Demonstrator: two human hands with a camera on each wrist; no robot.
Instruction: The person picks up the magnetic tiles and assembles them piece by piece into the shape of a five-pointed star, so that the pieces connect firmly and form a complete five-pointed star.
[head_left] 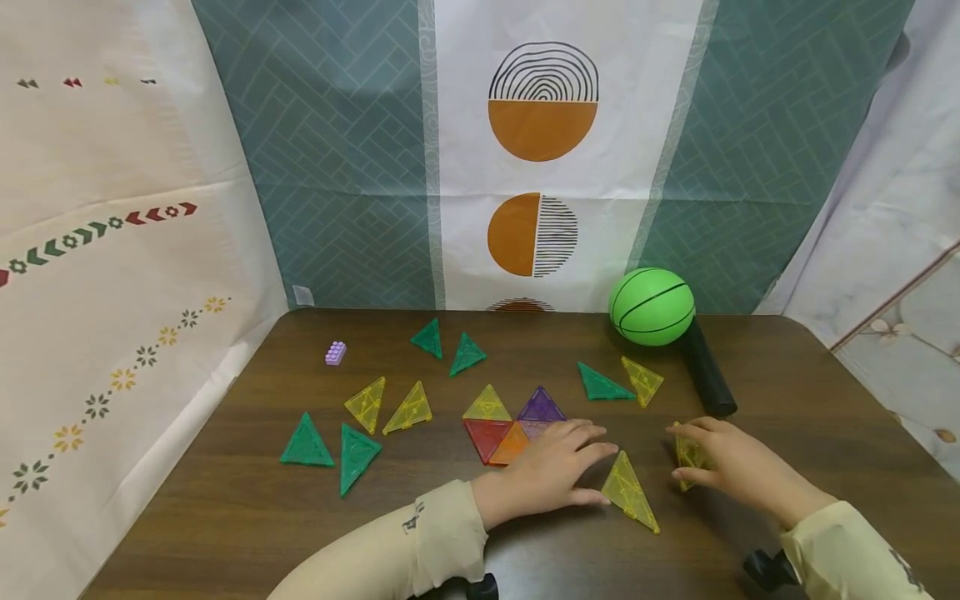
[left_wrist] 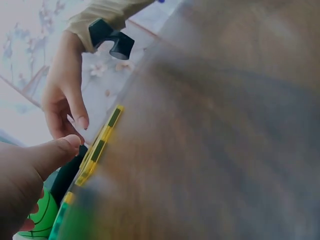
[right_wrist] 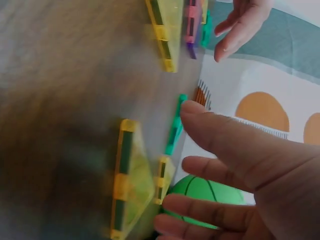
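My left hand (head_left: pixel 551 468) hovers palm down over the right part of a flat cluster of triangular tiles, covering some of it; a red tile (head_left: pixel 487 437), an orange tile (head_left: pixel 510 445) and a purple tile (head_left: pixel 542 405) show. Its fingers point toward a yellow triangle (head_left: pixel 630 492) lying just right of them. My right hand (head_left: pixel 738 467), fingers apart and slightly bent, is over another yellow triangle (head_left: pixel 690 454), partly hiding it. In the right wrist view that hand (right_wrist: pixel 235 175) has nothing between thumb and fingers, and a yellow tile (right_wrist: pixel 135 182) lies flat nearby.
A green ball (head_left: pixel 652 306) rests against a black cylinder (head_left: pixel 707 371) at the back right. Before them lie a green triangle (head_left: pixel 602 383) and a yellow one (head_left: pixel 642 381). Several green and yellow triangles lie left, with a small purple block (head_left: pixel 335 353) behind.
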